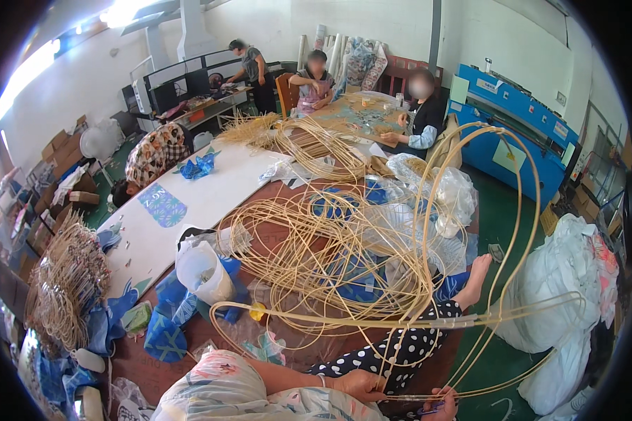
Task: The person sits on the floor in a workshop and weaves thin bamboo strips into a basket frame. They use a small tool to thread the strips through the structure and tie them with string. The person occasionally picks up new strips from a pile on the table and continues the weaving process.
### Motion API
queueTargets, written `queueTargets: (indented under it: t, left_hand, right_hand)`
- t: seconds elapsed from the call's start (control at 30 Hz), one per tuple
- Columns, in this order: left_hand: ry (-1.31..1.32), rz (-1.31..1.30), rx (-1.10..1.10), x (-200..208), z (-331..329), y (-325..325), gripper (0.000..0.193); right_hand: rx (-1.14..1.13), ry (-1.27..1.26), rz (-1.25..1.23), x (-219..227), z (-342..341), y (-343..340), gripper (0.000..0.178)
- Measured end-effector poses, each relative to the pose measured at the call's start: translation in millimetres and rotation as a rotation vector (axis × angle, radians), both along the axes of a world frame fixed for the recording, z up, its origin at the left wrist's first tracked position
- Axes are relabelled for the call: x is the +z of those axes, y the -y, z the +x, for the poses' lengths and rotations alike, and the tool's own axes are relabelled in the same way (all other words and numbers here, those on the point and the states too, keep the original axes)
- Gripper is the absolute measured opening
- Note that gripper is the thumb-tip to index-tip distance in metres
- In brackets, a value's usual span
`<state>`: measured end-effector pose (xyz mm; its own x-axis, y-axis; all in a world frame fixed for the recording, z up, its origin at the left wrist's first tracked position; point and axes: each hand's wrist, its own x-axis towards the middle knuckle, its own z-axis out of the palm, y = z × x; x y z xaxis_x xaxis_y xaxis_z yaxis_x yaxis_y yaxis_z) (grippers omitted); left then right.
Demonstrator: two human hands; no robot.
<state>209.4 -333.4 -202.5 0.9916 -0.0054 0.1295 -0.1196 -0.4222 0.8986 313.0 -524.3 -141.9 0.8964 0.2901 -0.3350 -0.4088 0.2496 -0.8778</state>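
My left hand (358, 384) is closed on thin pale cane strips low in the middle, its forearm coming in from the left. Just to its right, my right hand (440, 405) pinches the same strips. A small blue thing shows at its fingers, too small to name. From my hands rises a tall frame of bent cane (428, 217), its loops arching up at the right. Bound strips (463, 321) cross it as a level band. Beyond lies a large tangle of cane coils (295, 245).
A white bucket (205, 272) and blue patterned cloth (166, 337) stand left of the coils. A polka-dot trouser leg (400, 347) stretches beside the frame. White sacks (555, 281) fill the right side. People (421, 105) sit at a far table near a blue machine (516, 126).
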Motion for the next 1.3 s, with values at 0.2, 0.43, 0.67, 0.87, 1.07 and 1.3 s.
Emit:
queueTargets:
  t: [0.2, 0.43, 0.67, 0.87, 1.07, 1.3]
  left_hand:
    - [0.043, 0.01, 0.003, 2.3, -1.0, -2.0, 0.019]
    - [-0.024, -0.008, 0.005, 5.0, -2.1, -2.9, 0.019]
    - [-0.045, -0.054, 0.049, 6.4, -3.7, -0.6, 0.02]
    - [-0.088, -0.075, 0.05, 17.0, -5.4, -1.8, 0.022]
    - [-0.135, -0.086, 0.06, 17.4, -7.0, -3.8, 0.021]
    - [-0.091, -0.057, 0.407, 83.8, -2.1, -71.5, 0.019]
  right_hand:
    - [-0.082, -0.063, 0.029, -8.2, 7.6, -1.4, 0.019]
    - [-0.096, -0.107, 0.009, 0.2, 4.3, -5.2, 0.018]
    - [-0.046, -0.084, 0.152, -17.6, 7.2, 5.7, 0.015]
    - [-0.098, -0.108, 0.084, -1.6, 0.5, 1.5, 0.011]
    - [-0.028, -0.037, 0.141, -24.8, 10.9, 7.3, 0.016]
    - [0.029, -0.004, 0.123, -5.8, 17.4, -14.9, 0.026]
